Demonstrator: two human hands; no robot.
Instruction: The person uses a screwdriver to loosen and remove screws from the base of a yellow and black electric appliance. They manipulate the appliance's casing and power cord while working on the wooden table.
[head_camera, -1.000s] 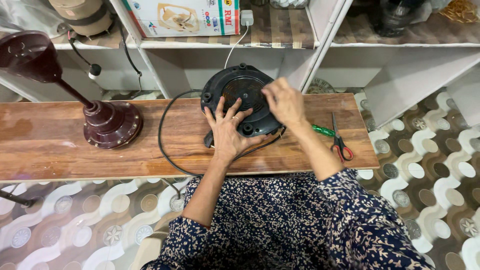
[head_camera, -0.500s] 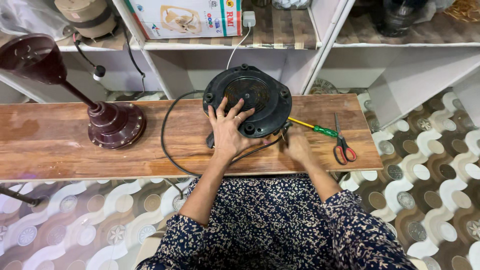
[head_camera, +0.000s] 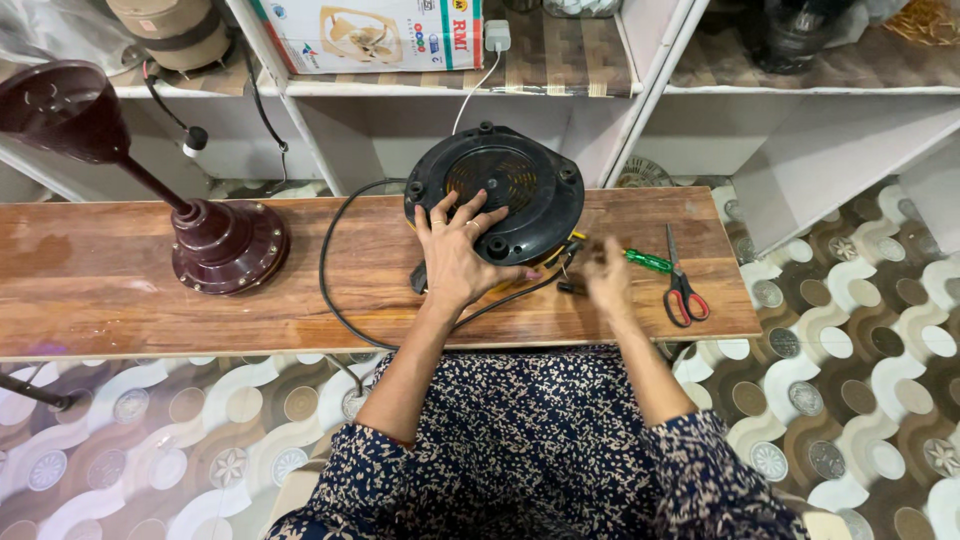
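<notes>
- Black round appliance (head_camera: 510, 195) was seen lying on the wooden bench (head_camera: 120, 290), near the bench's far edge and a little right of its middle, with a yellow part showing under its near rim.
- Wooden bench was crossed by a black cable (head_camera: 335, 300) that looped from the appliance toward the near edge and back.
- Dark red fan stand (head_camera: 215, 240) was stood on the bench well to the left, its stem tilted up and away to the left.
- Left hand (head_camera: 455, 250) was laid flat, palm down, on the near left part of the appliance's top, fingers spread and unclenched, with the forearm stretched straight forward from the body; nothing was gripped.
- Right hand (head_camera: 605, 278) was held low over the bench just right of the appliance, blurred, with its fingers by the shaft of the green-handled screwdriver (head_camera: 645, 261); whether it was grasped could not be told.
- Red-handled scissors (head_camera: 682, 285) were lying just beside the screwdriver, near the bench's right end.
</notes>
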